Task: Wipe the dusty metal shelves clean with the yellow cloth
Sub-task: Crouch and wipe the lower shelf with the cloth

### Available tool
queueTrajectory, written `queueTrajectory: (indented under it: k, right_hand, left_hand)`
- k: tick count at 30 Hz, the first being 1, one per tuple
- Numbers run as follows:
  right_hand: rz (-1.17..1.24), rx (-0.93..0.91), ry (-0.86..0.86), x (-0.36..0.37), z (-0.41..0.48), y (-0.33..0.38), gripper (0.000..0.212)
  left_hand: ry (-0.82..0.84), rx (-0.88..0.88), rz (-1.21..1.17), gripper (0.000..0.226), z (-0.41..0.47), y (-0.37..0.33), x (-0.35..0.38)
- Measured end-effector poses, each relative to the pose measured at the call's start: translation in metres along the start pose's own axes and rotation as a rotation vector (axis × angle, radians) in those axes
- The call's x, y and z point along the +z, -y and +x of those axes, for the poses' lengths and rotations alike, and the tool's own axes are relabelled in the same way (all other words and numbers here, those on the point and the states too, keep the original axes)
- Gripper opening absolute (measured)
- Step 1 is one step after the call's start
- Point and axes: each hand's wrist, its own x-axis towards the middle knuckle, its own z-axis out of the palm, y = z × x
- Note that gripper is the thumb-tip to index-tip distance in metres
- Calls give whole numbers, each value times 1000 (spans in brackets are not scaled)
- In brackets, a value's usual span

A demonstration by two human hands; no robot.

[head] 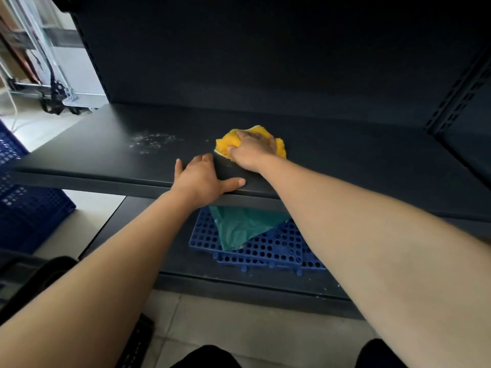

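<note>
1. The right hand [253, 150] lies on top of the yellow cloth [225, 146], so the middle of the cloth is hidden. Only its edges peek out.
2. The shelf [106, 144] runs off the right side of the picture, so its end cannot be seen.
3. The green bag [239, 227] goes up under the shelf, and its top is hidden.
4. The right arm covers part of the blue plastic grid mats [265, 251].
5. The blue crate [24, 205] is cut off at the left edge.
6. The things far back on the left are blurry, and it is hard to tell what they are.
7. The dark shapes at the bottom edge are cut off too.
</note>
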Motion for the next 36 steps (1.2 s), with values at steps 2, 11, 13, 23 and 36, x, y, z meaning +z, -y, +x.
queueTrajectory:
  k: [2, 11, 13, 23, 36]
  right_hand:
    - [-4, -93, 19, 5, 1, 14, 58]
    - [-14, 78, -36, -7, -4, -32, 58]
    - [-13, 158, -41, -10, -3, -37, 59]
    - [-42, -158, 43, 6, -15, 8, 60]
    - [6, 128, -66, 6, -10, -13, 69]
  left_hand:
    - [-20, 5, -3, 90, 1, 1, 2]
    - [-11, -23, -33, 102, 2, 7, 2]
    - [-39, -36, -70, 102, 3, 8, 3]
    - [-115, -48, -140, 113, -1, 9, 7]
    - [-33, -96, -27, 110, -5, 16, -4]
